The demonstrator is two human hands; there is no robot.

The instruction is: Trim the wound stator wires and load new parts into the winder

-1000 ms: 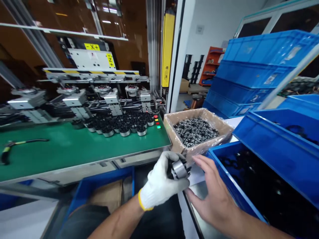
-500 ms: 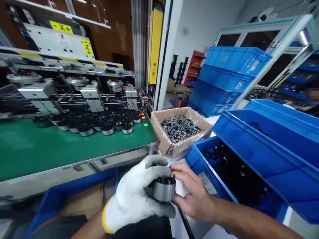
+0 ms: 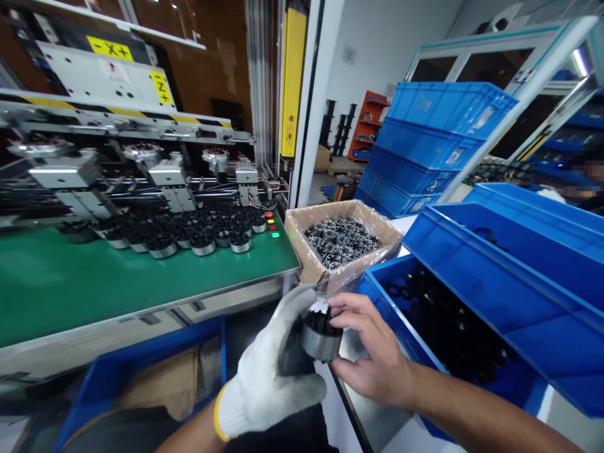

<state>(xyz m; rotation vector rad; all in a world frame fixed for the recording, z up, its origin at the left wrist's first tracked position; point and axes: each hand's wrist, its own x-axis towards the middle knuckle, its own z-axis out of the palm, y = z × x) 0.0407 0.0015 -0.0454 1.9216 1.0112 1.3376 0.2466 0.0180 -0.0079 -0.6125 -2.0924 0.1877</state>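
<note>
A motor stator core (image 3: 321,345), a short steel ring with black plastic prongs on top, is held above the white worktop. My bare right hand (image 3: 375,352) pinches it from the right, thumb low and fingers over its upper rim. My left hand (image 3: 271,368), in a white knitted glove with a yellow cuff, curves around its left side with thumb and fingers spread apart; whether a fingertip behind the core touches it is hidden. Several similar stator cores (image 3: 202,244) stand grouped on the green bench (image 3: 94,286) to the left.
Beyond my hands stands a plastic-lined carton (image 3: 314,274) of ring cores. On the right, a blue bin (image 3: 384,302) holds black plastic parts, with another blue bin (image 3: 500,277) overlapping it. Machine fixtures (image 3: 172,179) line the bench's back, near lit buttons (image 3: 274,228). A person is at far right.
My left hand has opened from around the stator core, its thumb and fingers now wider apart. The core has moved slightly up and right, in my right hand's grip.
</note>
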